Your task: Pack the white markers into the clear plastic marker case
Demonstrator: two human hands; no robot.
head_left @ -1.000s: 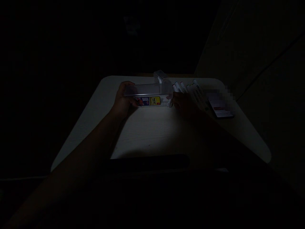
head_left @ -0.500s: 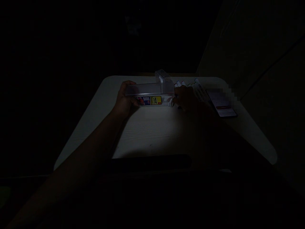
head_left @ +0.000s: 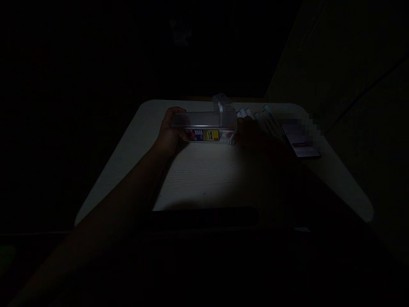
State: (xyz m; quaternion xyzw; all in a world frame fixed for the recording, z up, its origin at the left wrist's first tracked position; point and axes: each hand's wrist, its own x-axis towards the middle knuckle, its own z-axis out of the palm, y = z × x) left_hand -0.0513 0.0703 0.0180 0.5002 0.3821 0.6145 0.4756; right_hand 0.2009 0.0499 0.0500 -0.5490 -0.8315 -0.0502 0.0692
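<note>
The scene is very dark. A clear plastic box (head_left: 204,123) with a yellow and blue label lies on a white table (head_left: 204,170), its lid raised at the right end. My left hand (head_left: 171,132) is wrapped round the box's left end. At the box's right end my right hand (head_left: 252,132) rests among several white markers (head_left: 258,117); it is in shadow and its fingers do not show clearly.
A phone (head_left: 298,138) with a lit screen lies right of the markers near the table's right edge. A dark strip (head_left: 204,217) runs along the table's near edge. Everything round the table is black.
My right hand has moved up from below the markers to the box's right end, covering more of the markers. My left hand stays on the box.
</note>
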